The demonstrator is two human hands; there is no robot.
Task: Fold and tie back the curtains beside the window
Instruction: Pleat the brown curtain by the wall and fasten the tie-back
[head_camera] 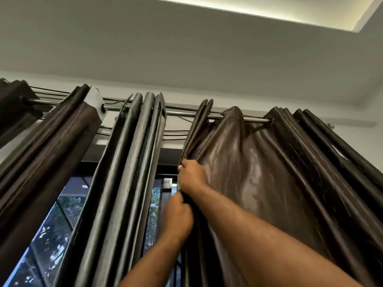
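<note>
Dark brown glossy curtains hang by eyelets from a metal rod over a window. The right curtain panel is spread out, and both my hands hold its left edge. My right hand is higher and pinches the gathered edge folds. Just below it, my left hand grips the same edge. A narrow bunch of pleats hangs in the middle and another curtain panel hangs at the left.
The ceiling is close above, with a lit recess at the top right. Thin cords run behind the rod. Trees show through the window glass. A rod bracket sits on the wall at the right.
</note>
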